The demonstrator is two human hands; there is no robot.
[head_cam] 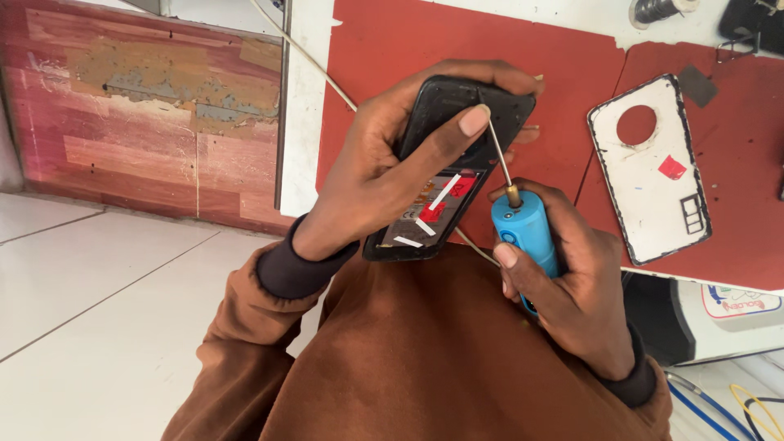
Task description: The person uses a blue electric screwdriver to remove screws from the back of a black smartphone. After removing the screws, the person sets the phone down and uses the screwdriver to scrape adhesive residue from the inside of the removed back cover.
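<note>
My left hand [384, 171] grips an opened black phone [445, 175] with its back cover off, showing the battery with red and white stickers. The thumb lies across the phone's upper part. My right hand [567, 286] is wrapped around a blue electric screwdriver [527, 233]. Its thin metal bit [498, 155] points up into the phone's top end, beside my left thumb. Both hands hover over the edge of a red work mat [563, 90], above my brown sleeves.
A white phone back cover [653, 171] with a round camera hole lies on the red mat to the right. A thin pale cable [302, 53] crosses the mat's left edge. A wire spool [657, 10] sits at the top. White tiled floor [98, 310] lies at left.
</note>
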